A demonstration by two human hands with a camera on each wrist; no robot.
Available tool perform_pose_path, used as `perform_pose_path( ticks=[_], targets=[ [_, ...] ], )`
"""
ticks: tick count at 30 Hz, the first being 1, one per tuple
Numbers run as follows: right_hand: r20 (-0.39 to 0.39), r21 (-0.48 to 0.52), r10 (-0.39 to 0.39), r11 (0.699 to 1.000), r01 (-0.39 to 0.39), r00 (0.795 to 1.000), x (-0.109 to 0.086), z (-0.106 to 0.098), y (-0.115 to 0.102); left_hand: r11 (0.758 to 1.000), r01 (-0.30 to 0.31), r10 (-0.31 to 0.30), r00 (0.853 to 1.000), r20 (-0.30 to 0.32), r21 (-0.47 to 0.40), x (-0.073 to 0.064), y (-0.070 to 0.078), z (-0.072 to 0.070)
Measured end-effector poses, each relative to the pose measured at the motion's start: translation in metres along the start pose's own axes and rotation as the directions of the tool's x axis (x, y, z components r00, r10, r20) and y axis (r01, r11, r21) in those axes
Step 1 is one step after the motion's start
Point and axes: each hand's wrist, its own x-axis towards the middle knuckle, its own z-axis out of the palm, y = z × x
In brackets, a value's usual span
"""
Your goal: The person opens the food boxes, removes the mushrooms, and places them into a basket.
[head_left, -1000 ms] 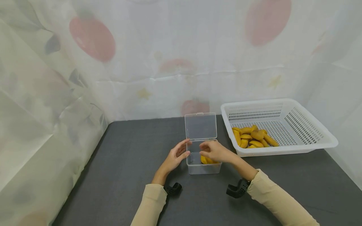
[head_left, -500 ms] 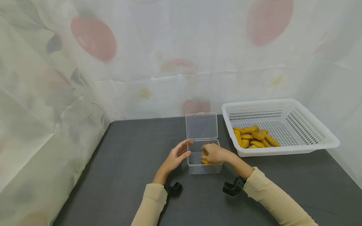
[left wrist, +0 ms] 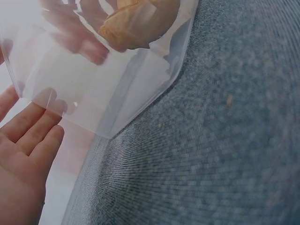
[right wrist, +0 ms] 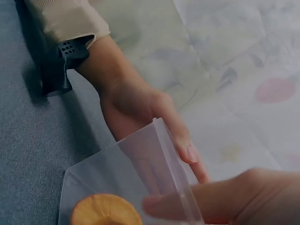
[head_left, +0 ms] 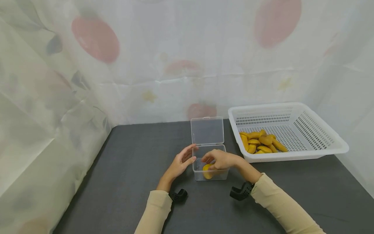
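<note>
A clear plastic box (head_left: 198, 176) stands on the dark table with its hinged lid (head_left: 207, 130) raised at the back. Inside, near the front wall, lies a yellow-brown rounded piece (head_left: 207, 171) whose kind I cannot tell; the right wrist view shows the piece (right wrist: 106, 211) with a dip in its middle. My right hand (head_left: 220, 160) reaches into the box just over it, thumb and fingers parted. At the box's left wall, my left hand (head_left: 181, 164) touches the plastic with loosely straight fingers. In the left wrist view its fingertips (left wrist: 47, 101) rest against the wall.
A white perforated basket (head_left: 315, 130) stands at the back right, close to the box. Several yellow curved and rounded pieces (head_left: 264, 141) are heaped in its left part. A printed curtain (head_left: 163, 65) hangs behind the table (head_left: 131, 182).
My right hand has lowered into the box and shifted slightly left. The yellow piece has moved down and toward the front left of the box. My left hand stays put.
</note>
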Motion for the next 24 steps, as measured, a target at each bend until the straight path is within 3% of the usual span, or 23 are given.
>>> perform_pose_path(
  ticks=[4,12,24],
  targets=[
    [-0.023,-0.046,0.097,0.994,-0.098,0.995,0.0028,-0.0005,-0.0002,1.000,0.001,-0.001,1.000,-0.005,0.004,-0.0003,-0.0008,0.0000],
    [-0.049,-0.132,0.056,0.989,-0.062,0.997,0.0047,0.0008,-0.0006,1.000,-0.003,0.003,1.000,-0.008,0.006,0.0002,-0.0028,-0.0001],
    [-0.134,-0.018,0.046,0.999,-0.049,0.990,0.0034,0.0047,0.0015,1.000,-0.005,0.005,1.000,-0.016,0.003,0.0011,-0.0038,0.0001]
  ],
)
